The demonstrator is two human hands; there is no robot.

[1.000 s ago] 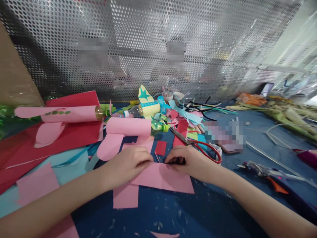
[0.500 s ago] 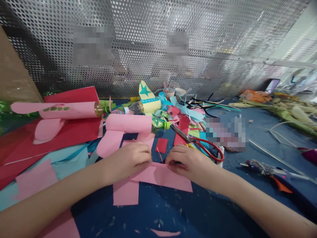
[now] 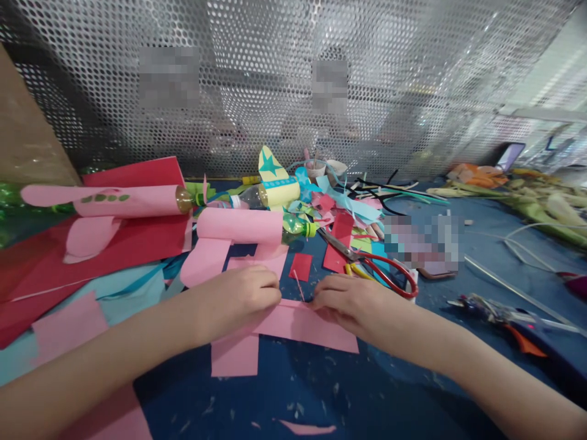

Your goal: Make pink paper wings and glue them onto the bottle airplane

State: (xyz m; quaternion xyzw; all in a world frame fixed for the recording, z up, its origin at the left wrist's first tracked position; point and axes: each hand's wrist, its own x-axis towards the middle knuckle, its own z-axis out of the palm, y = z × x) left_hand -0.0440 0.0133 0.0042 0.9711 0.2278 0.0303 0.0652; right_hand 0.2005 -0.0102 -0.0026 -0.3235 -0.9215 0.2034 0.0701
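Observation:
My left hand (image 3: 238, 299) and my right hand (image 3: 351, 302) both press on the far edge of a pink paper sheet (image 3: 302, 325) that lies flat on the blue table (image 3: 367, 391). Fingers of each hand are curled and pinched on that edge. Another pink piece (image 3: 235, 357) lies partly under it. Just beyond my hands lies a plastic bottle wrapped in pink paper (image 3: 241, 227) with pink wings, its green cap pointing right.
Red-handled scissors (image 3: 371, 266) lie right of the bottle. A second pink-wrapped bottle (image 3: 114, 201) rests on red paper (image 3: 114, 250) at left. A yellow rocket with a teal star (image 3: 275, 183), many paper scraps, a glue gun (image 3: 495, 315) and a perforated metal wall (image 3: 293, 91) surround the spot.
Both hands have stayed on the pink sheet's far edge; the right hand's fingers shifted a little along it, and the dark gap under them is gone. The view tilted slightly.

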